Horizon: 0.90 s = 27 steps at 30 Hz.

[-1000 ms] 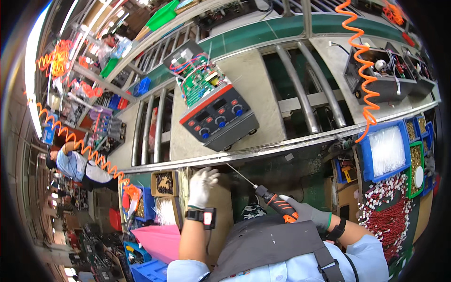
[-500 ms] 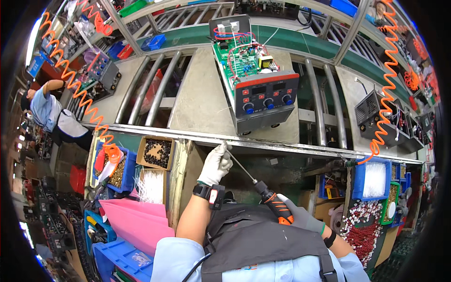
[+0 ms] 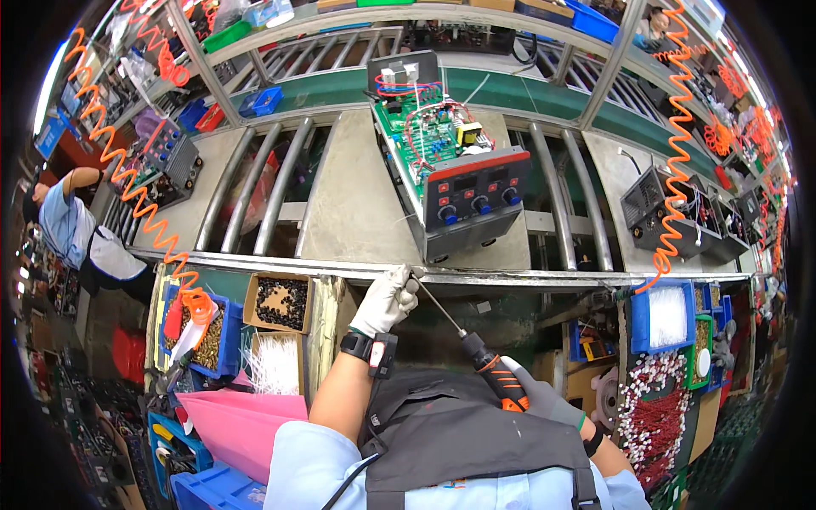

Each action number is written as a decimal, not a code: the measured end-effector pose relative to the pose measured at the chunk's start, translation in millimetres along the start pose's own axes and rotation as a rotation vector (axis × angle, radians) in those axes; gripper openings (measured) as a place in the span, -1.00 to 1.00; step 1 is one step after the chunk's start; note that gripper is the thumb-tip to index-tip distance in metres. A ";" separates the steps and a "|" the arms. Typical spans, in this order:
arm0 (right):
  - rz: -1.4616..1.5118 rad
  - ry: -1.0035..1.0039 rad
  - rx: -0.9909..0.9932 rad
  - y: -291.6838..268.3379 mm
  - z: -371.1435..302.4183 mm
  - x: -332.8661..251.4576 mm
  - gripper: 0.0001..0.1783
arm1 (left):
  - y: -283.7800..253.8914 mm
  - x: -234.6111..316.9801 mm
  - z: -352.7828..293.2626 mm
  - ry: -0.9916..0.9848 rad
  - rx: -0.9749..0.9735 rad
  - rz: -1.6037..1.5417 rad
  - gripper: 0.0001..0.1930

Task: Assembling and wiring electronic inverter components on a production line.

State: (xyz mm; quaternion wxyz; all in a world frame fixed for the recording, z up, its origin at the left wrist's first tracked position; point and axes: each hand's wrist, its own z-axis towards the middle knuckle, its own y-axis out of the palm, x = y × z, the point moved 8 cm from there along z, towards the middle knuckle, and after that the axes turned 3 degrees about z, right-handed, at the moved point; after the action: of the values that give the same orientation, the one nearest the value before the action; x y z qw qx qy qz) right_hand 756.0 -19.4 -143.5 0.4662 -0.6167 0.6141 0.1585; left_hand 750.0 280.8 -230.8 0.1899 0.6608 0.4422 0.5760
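My right hand (image 3: 548,398), in a grey glove, is wrapped round an orange and black electric screwdriver (image 3: 495,374). Its long thin bit points up and to the left. At the tip of the bit, my left hand (image 3: 387,302), in a white glove, has its fingers pinched together; whatever they hold is too small to make out. Both hands are on the near side of the bench edge. Just beyond it stands a dark metal device (image 3: 476,200) with its cover off, knobs and red buttons on its front panel. Inside shows a green circuit board (image 3: 408,144).
Metal rollers (image 3: 276,183) flank the device. At left are a box of black parts (image 3: 293,293), a blue bin (image 3: 228,340) and pink sheets (image 3: 242,425). A blue bin (image 3: 637,327) stands at right. Orange coiled hoses (image 3: 678,170) hang on both sides. A person (image 3: 72,217) works at far left.
The view has tilted and shifted slightly, so the device appears lower and more to the left. Both hands and the electric screwdriver keep nearly the same pose.
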 end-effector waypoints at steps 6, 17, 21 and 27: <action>0.057 0.117 -0.087 -8.0 -13.2 -6.1 0.04 | 13.8 4.8 -4.3 0.050 0.055 0.165 -0.74; 0.270 -0.153 0.060 -17.9 10.0 4.6 0.22 | 84.1 -15.8 16.9 0.004 -0.061 0.419 -0.59; 0.264 -0.131 0.082 -19.7 28.8 -13.4 0.25 | 77.8 2.6 25.1 0.088 -0.030 0.588 -0.63; 0.221 -0.112 0.147 -12.1 41.4 -8.3 0.24 | 76.7 6.7 23.5 0.054 -0.060 0.669 -0.61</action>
State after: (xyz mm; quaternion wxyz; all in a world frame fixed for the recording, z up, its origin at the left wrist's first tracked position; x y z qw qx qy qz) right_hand 780.9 15.1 -153.9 0.5235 -0.4996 0.6613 0.1975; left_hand 799.6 251.1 -174.7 -0.0022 0.7479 0.1883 0.6365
